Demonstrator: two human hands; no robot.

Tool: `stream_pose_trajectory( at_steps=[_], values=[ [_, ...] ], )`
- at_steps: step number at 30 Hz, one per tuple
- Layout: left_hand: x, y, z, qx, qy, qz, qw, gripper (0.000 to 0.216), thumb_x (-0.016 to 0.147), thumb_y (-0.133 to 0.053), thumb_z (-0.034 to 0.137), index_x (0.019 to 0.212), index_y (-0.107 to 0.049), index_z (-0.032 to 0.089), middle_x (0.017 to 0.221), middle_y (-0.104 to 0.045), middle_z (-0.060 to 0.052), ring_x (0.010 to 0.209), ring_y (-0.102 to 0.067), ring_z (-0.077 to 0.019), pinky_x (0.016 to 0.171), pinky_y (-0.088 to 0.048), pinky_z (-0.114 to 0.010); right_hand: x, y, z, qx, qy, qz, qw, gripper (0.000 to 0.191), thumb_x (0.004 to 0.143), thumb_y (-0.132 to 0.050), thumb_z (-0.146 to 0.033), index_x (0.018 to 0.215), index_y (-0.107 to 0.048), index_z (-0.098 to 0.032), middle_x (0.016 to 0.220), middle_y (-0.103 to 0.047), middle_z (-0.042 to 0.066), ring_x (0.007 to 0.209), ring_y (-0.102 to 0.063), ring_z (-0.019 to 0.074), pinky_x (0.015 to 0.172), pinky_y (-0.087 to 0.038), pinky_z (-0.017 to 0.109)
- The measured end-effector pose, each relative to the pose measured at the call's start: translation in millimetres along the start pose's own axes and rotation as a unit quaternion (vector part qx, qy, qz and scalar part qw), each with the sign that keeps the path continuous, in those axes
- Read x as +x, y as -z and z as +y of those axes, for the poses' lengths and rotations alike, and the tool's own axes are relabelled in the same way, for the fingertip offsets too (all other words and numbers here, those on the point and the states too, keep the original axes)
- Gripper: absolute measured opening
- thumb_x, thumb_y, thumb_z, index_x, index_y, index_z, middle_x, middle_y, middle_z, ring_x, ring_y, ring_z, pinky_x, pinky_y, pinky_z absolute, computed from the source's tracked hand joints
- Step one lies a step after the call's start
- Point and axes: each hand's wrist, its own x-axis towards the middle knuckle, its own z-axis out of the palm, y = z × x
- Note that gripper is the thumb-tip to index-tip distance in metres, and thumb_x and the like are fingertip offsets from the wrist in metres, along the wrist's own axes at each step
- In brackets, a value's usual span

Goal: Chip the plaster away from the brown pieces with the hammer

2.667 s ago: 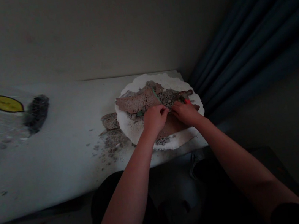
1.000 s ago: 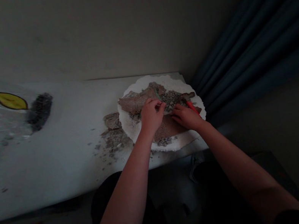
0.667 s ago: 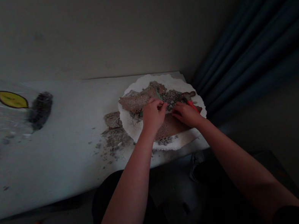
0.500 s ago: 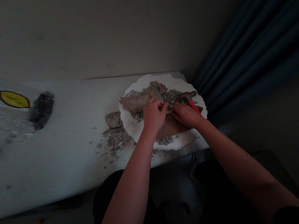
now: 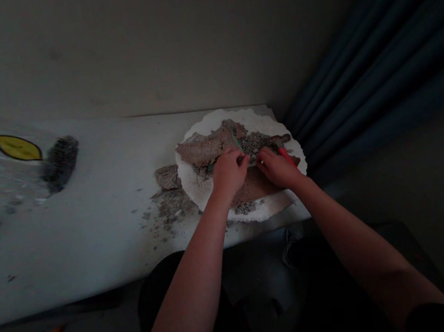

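Fingers (image 5: 241, 159) curled shut, pinches a green strip (image 5: 237, 143) in the left hand (image 5: 229, 172) and a red-handled tool (image 5: 287, 156) in the right hand (image 5: 276, 168), drawn in closer than a second ago over grey crumbs (image 5: 258, 140) on the brown slab (image 5: 202, 149), likely narrowing onto one spot.

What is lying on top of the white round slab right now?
On the white slab lie brown mesh-like sheets and grey gravel. The left hand and right hand rest on them, the right gripping a red-handled tool. Whatever lies beneath the hands is covered.
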Motion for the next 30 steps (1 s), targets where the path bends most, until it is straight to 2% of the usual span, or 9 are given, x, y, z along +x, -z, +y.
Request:
stream_pose_trajectory(
  at_steps=[5, 8, 14, 18, 21, 23, 25, 27, 30],
  values=[
    [-1, 0, 1, 0.012, -0.009, -0.011, 1.0, 0.016, 0.094, -0.061, 0.029, 0.087, -0.073, 0.019, 0.097, -0.069, -0.007, 0.088, -0.064, -0.0198, 0.086, -0.049, -0.033, 0, 1, 7, 0.133, -0.044, 0.08, 0.987, 0.02, 0.104, -0.035, -0.026, 0.106, -0.054, -0.021, 0.1, -0.065, 0.01, 0.092, -0.064, 0.0231, 0.081, -0.048, 0.036],
    [-2, 2, 4, -0.006, -0.018, -0.02, 1.0, 0.015, 0.094, -0.062, 0.026, 0.085, -0.073, 0.019, 0.098, -0.068, -0.007, 0.089, -0.064, -0.0195, 0.087, -0.049, -0.033, 1, 5, 7, 0.186, -0.023, 0.11, 0.976, 0.015, 0.101, -0.043, -0.032, 0.1, -0.054, -0.022, 0.099, -0.065, 0.009, 0.091, -0.063, 0.0229, 0.08, -0.049, 0.036],
    [-1, 1, 6, -0.063, -0.064, -0.057, 0.994, 0.015, 0.092, -0.062, 0.023, 0.081, -0.071, 0.019, 0.097, -0.068, -0.005, 0.091, -0.064, -0.0177, 0.088, -0.049, -0.031, 4, 8, -3, 0.316, -0.079, 0.103, 0.94, 0.021, 0.096, -0.053, -0.044, 0.087, -0.053, -0.025, 0.082, -0.065, 0.004, 0.081, -0.063, 0.0211, 0.068, -0.05, 0.033],
    [0, 1, 6, -0.09, -0.079, -0.081, 0.989, 0.017, 0.091, -0.062, 0.021, 0.075, -0.067, 0.019, 0.092, -0.068, -0.004, 0.09, -0.064, -0.0171, 0.087, -0.05, -0.031, 4, 7, -8, 0.383, -0.092, 0.105, 0.913, 0.026, 0.091, -0.06, -0.048, 0.081, -0.053, -0.025, 0.07, -0.06, 0.0, 0.065, -0.059, 0.018, 0.058, -0.047, 0.03],
    [0, 1, 7, -0.089, -0.082, -0.08, 0.989, 0.019, 0.088, -0.063, 0.018, 0.069, -0.063, 0.018, 0.09, -0.068, -0.004, 0.088, -0.064, -0.0165, 0.084, -0.05, -0.03, 4, 6, -7, 0.446, -0.099, 0.084, 0.885, 0.029, 0.089, -0.063, -0.051, 0.08, -0.054, -0.025, 0.062, -0.056, -0.003, 0.053, -0.053, 0.0156, 0.05, -0.043, 0.029],
    [0, 1, 6, -0.093, -0.085, -0.061, 0.99, 0.019, 0.087, -0.063, 0.016, 0.068, -0.061, 0.018, 0.094, -0.068, -0.005, 0.088, -0.064, -0.016, 0.085, -0.05, -0.03, 5, 6, -4, 0.461, -0.1, 0.077, 0.878, 0.028, 0.09, -0.061, -0.052, 0.085, -0.057, -0.025, 0.063, -0.057, -0.003, 0.051, -0.053, 0.0154, 0.048, -0.042, 0.028],
    [2, 1, 2, -0.099, -0.071, -0.027, 0.992, 0.019, 0.086, -0.063, 0.017, 0.068, -0.061, 0.018, 0.098, -0.069, -0.005, 0.091, -0.065, -0.0163, 0.087, -0.051, -0.03, 5, 5, 2, 0.427, -0.095, 0.092, 0.895, 0.025, 0.093, -0.058, -0.049, 0.09, -0.06, -0.024, 0.069, -0.06, -0.002, 0.057, -0.056, 0.0162, 0.053, -0.044, 0.029],
    [4, 1, -2, -0.1, -0.044, 0.002, 0.994, 0.019, 0.086, -0.064, 0.018, 0.068, -0.061, 0.018, 0.1, -0.069, -0.006, 0.092, -0.066, -0.0168, 0.087, -0.052, -0.031, 5, 4, 8, 0.339, -0.063, 0.104, 0.933, 0.018, 0.095, -0.058, -0.039, 0.089, -0.063, -0.022, 0.078, -0.064, 0.002, 0.069, -0.06, 0.0176, 0.065, -0.048, 0.031],
    [6, 1, -8, -0.09, -0.014, 0.023, 0.996, 0.021, 0.085, -0.065, 0.018, 0.065, -0.06, 0.019, 0.097, -0.07, -0.006, 0.09, -0.066, -0.0172, 0.087, -0.052, -0.032, 3, 0, 11, 0.186, 0.003, 0.062, 0.981, 0.007, 0.091, -0.063, -0.023, 0.085, -0.065, -0.02, 0.092, -0.066, 0.006, 0.085, -0.062, 0.0203, 0.08, -0.047, 0.034]
  ],
)
